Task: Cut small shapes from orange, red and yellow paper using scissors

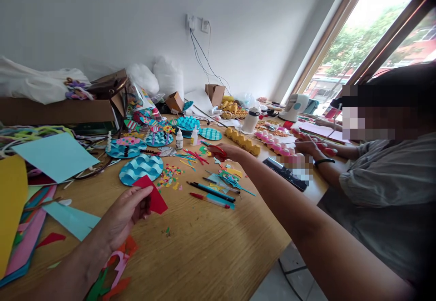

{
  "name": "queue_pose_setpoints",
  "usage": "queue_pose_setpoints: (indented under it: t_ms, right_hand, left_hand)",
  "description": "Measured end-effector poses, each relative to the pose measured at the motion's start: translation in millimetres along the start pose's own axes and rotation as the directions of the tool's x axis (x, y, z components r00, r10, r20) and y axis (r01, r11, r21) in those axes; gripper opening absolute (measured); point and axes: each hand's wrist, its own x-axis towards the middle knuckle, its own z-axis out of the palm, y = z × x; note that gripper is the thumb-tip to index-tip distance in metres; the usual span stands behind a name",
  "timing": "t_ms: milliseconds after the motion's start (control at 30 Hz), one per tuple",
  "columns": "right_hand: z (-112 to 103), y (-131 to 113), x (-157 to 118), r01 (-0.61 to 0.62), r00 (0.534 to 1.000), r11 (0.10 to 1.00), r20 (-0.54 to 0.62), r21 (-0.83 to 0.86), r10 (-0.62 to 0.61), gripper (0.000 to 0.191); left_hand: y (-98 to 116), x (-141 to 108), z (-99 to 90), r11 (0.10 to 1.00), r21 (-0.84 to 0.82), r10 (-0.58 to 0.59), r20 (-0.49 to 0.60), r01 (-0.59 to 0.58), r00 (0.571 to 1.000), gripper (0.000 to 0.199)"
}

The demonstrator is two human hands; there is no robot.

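Note:
My left hand (131,205) pinches a piece of red paper (152,195) between thumb and fingers, above the wooden table. Stretched out across the table, my right hand (229,151) has its fingers closed at the red handles of scissors (217,152); the blades are hard to make out. Close to the red paper lies a round blue wavy paper piece (141,169), with small coloured paper bits (169,177) scattered beside it. Pens (213,192) lie between my two arms. Two small glue bottles (179,139) stand just left of my right hand.
Coloured paper sheets (56,155) and offcuts cover the left side. Decorated blue discs (126,147) stand farther back. Yellow egg-carton strips (242,142), a white bottle (251,120) and a dark tablet or phone (286,173) lie to the right, near a seated person (391,169) handling pink-and-white pieces.

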Motion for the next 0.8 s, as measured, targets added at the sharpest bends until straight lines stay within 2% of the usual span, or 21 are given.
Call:
queue_pose_setpoints:
  t_ms: [133, 367, 467, 600, 700, 800]
  right_hand:
    - [11, -1, 5, -0.079, 0.996, 0.985, -0.048, -0.154, 0.073, 0.029]
    - [46, -20, 12, -0.083, 0.991, 0.957, -0.122, -0.278, 0.051, 0.031]
    - [53, -28, 13, -0.058, 0.990, 0.962, -0.138, -0.267, 0.021, 0.032]
    - [53, -38, 12, -0.015, 0.984, 0.976, -0.178, -0.215, -0.024, 0.032]
    - [50, -51, 4, 0.043, 0.976, 0.990, -0.208, -0.137, -0.071, 0.021]
    - [55, -69, -17, 0.138, 0.972, 0.990, -0.189, -0.011, -0.138, 0.009]
  left_hand:
    - [-2, 2, -1.3, 1.000, 0.019, -0.005, 0.034, 0.004, 0.999, 0.026]
    - [-3, 3, -2.8, 1.000, 0.028, -0.003, 0.041, 0.002, 0.999, 0.031]
    - [-2, 2, -1.6, 0.999, 0.033, -0.005, 0.046, 0.004, 0.999, 0.033]
    - [0, 1, 0.3, 1.000, 0.024, -0.002, 0.017, 0.002, 1.000, 0.036]
    - [3, 0, 1.9, 0.999, 0.035, 0.036, -0.006, -0.036, 0.999, 0.037]
    - [7, -1, 1.4, 0.987, 0.095, 0.130, -0.001, -0.129, 0.992, 0.035]
